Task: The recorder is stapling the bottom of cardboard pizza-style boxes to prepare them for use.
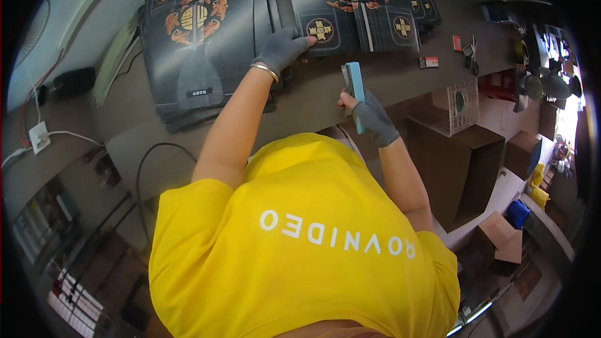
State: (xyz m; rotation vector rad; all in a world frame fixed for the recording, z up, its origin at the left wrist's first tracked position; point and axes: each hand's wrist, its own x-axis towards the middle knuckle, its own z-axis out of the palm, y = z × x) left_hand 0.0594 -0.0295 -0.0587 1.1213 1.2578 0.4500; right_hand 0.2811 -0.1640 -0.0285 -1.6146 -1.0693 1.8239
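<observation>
Two stacks of flat black printed cardboard pieces with gold-and-red round emblems lie on the table. My left hand (283, 50), in a grey glove with bare fingertips and with a bangle at the wrist, grips the near left corner of the right-hand cardboard (338, 25). Beside its forearm lies the left cardboard stack (203, 75). My right hand (374, 117), gloved the same way, is closed round a light blue stapler (355, 87). The stapler points away from me, just short of the right cardboard's near edge and apart from it.
A small red-and-white box (429, 62), a red packet (457, 43) and scissors (471, 57) lie on the table (394, 81) to the right. A white wire basket (462, 109) and a large cardboard box (454, 175) stand near my right arm. A power socket (39, 138) with cables is at far left.
</observation>
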